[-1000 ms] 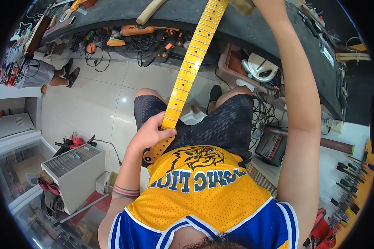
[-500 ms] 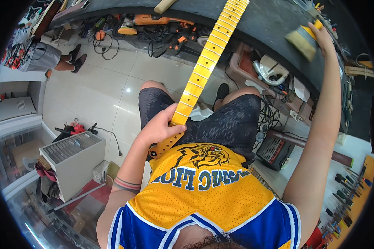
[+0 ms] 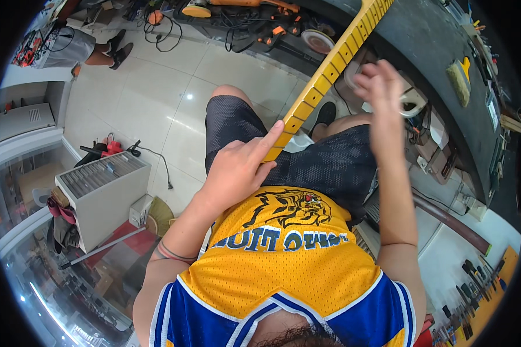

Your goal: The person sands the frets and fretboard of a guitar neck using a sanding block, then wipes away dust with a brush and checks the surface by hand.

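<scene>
A guitar neck (image 3: 324,79) with a glossy yellow fretboard, black dots and metal frets slants up and right from my lap, its far end over the dark workbench. My left hand (image 3: 237,168) is closed around its near end, with the index finger stretched along the edge of the fretboard; the headstock end is hidden behind this hand. To the right of the neck my right hand (image 3: 385,98) is in the air, empty, its fingers apart and blurred by motion. A wide paintbrush (image 3: 460,81) with pale bristles and a yellow handle lies on the workbench.
The workbench (image 3: 428,52) curves along the top and right. Beneath it are power tools (image 3: 272,32) and cables. Hand tools (image 3: 474,277) line a rack at lower right. A whitish cabinet (image 3: 107,202) stands at left. Another person's legs (image 3: 101,53) show at upper left.
My right hand has let go of the brush, now lying on the workbench, and moved left toward the neck. The neck has tilted further right, and my left index finger has stretched along it.
</scene>
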A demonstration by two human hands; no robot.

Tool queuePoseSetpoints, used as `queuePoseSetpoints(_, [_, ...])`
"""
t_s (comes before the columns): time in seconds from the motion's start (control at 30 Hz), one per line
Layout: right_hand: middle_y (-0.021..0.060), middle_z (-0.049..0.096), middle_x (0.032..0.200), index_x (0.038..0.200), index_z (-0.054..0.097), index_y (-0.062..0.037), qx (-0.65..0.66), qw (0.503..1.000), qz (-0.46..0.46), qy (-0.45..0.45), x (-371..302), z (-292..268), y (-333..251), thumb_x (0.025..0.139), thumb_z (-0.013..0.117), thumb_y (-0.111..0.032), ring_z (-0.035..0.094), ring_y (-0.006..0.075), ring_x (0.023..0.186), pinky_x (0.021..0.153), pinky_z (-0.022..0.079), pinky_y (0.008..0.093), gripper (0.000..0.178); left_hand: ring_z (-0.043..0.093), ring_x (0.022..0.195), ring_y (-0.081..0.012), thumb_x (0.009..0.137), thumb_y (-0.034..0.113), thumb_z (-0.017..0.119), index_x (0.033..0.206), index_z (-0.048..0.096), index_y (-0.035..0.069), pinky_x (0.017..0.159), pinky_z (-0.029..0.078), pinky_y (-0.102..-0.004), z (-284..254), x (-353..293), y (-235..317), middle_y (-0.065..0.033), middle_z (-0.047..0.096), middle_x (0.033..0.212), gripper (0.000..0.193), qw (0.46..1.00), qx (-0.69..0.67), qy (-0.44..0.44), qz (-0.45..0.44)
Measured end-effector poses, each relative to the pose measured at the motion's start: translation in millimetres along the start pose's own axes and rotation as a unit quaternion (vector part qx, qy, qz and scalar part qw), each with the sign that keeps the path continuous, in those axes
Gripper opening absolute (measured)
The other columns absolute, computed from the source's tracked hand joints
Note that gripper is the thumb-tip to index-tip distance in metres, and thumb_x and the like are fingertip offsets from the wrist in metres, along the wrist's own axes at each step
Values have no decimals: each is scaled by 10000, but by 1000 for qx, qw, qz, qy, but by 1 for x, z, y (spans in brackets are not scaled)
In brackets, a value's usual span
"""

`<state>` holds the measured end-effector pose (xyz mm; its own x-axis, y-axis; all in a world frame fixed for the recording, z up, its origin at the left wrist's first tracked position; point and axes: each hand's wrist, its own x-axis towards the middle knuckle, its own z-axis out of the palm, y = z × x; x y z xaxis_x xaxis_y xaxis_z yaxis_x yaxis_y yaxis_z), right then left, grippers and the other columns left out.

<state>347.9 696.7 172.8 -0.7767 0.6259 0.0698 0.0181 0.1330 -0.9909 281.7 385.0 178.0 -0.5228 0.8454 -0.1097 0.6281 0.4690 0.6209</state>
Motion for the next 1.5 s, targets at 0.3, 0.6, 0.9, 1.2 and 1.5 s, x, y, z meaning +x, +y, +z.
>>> queuePoseSetpoints(0.3, [98, 613, 1122, 1569, 404, -93, 404, 883, 214, -109, -53, 86, 7, 1212, 376, -475, 693, 277, 1055, 1081, 559, 549, 524, 699, 1022, -353, 872, 47, 805, 1624, 490, 97, 907, 557, -459, -19, 0, 26, -142, 716, 1206, 817, 992, 122, 9, 44])
queuePoseSetpoints(0.6, [106, 606, 1138, 1554, 391, -107, 492, 839, 187, -134, -59, 78, 16, 1208, 382, -482, 689, 254, 1031, 1057, 582, 554, 510, 654, 945, -142, 1051, 131, 741, 1488, 561, 38, 856, 531, -303, -28, 9, 16, -55, 698, 1123, 481, 932, -343, -58, -102])
queuePoseSetpoints(0.9, [100, 616, 1111, 1533, 439, -111, 522, 821, 182, -141, -60, 76, 14, 1203, 381, -505, 693, 251, 1027, 1053, 584, 558, 517, 581, 910, -48, 1051, 166, 763, 1306, 602, 41, 805, 483, -222, -27, 21, 18, 22, 634, 1075, 327, 917, -362, -86, -146])
queuePoseSetpoints(1.2, [94, 626, 1106, 1522, 453, -117, 528, 816, 185, -147, -60, 73, 9, 1208, 375, -490, 699, 249, 1030, 1058, 584, 566, 493, 607, 934, -76, 1005, 143, 795, 1355, 575, 25, 812, 494, -231, -32, 18, 15, -24, 648, 1167, 430, 907, -388, -106, -122])
queuePoseSetpoints(1.5, [94, 632, 1105, 1521, 452, -118, 531, 814, 185, -146, -61, 74, 10, 1205, 382, -502, 705, 248, 1034, 1056, 589, 559, 502, 617, 961, -92, 986, 128, 801, 1400, 559, 15, 829, 508, -248, -33, 16, 11, -45, 644, 1200, 493, 907, -391, -119, -100])
